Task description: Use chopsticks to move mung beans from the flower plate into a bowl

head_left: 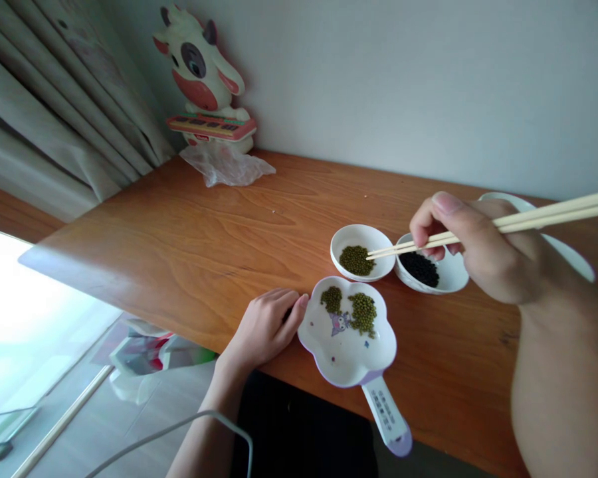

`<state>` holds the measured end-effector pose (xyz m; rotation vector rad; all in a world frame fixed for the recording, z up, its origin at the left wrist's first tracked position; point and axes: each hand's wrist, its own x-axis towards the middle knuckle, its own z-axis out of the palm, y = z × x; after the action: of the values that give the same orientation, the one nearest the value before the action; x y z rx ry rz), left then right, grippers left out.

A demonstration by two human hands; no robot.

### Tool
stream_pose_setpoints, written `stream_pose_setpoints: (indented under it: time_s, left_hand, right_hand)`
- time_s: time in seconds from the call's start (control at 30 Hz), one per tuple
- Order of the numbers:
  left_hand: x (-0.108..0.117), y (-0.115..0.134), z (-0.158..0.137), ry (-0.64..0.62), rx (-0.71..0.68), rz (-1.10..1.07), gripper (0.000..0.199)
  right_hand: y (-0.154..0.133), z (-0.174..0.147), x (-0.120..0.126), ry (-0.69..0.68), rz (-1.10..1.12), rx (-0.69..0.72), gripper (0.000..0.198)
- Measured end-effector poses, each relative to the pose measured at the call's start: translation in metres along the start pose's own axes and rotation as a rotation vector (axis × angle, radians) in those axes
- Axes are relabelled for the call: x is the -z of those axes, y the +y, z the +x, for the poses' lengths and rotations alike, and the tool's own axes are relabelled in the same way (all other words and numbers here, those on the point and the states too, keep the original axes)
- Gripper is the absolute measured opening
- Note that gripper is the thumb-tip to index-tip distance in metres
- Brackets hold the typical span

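The green beans (356, 260) lie in a bowl (361, 234) at twelve o'clock from the flower-shaped dish (343, 362), which holds two more clumps, at eleven and one. They look hard, round and light, likely slippery and apt to roll; a grip across the widest part, gentle and level, should suit them best. The chopsticks (553, 210), probably light and stiff, are gripped in the right hand (503, 249) well back from the tips, which are close together over the beans; whether they pinch one, I cannot tell. The left hand (269, 325) rests at nine, fingers curled, thumb at the dish's rim; I cannot tell if it grips. The dish looks light and rigid, its handle (385, 413) at five the natural hold. Farther out are a second bowl (451, 265) of black grains (421, 269) at two, a plate (573, 255) beyond it, and a bag (229, 166) and toy cow (204, 79) at eleven.
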<state>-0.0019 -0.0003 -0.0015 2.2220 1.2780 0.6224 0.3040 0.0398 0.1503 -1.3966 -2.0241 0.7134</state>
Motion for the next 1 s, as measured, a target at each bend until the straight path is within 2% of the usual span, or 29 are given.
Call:
stream_pose_setpoints:
  time_s: [0.1, 0.2, 0.33, 0.4, 0.57, 0.7, 1.0]
  left_hand:
    - [0.0, 0.0, -0.001, 0.002, 0.002, 0.001, 0.039]
    - [0.0, 0.0, -0.001, 0.014, 0.001, 0.006, 0.04]
    - [0.0, 0.001, -0.001, 0.003, 0.002, -0.006, 0.039]
    - [0.0, 0.001, -0.001, -0.004, 0.004, -0.013, 0.038]
    - [0.0, 0.0, -0.001, -0.004, 0.006, -0.009, 0.037]
    - [-0.001, 0.0, -0.001, -0.004, 0.008, -0.009, 0.038]
    - [-0.001, 0.0, -0.001, 0.014, 0.005, -0.012, 0.039]
  right_hand:
    - [-0.008, -0.003, 0.003, -0.02, 0.01, -0.01, 0.053]
    - [-0.014, -0.005, 0.0, -0.109, 0.042, 0.003, 0.056]
    - [-0.016, -0.004, -0.018, -0.31, 0.01, 0.077, 0.059]
    - [-0.016, -0.004, -0.03, -0.368, -0.061, 0.106, 0.058]
    - [-0.018, -0.002, -0.047, -0.411, -0.157, 0.171, 0.059]
    - [-0.017, 0.0, -0.052, -0.443, -0.164, 0.163, 0.059]
    - [-0.024, 0.0, -0.058, -0.416, -0.162, 0.213, 0.06]
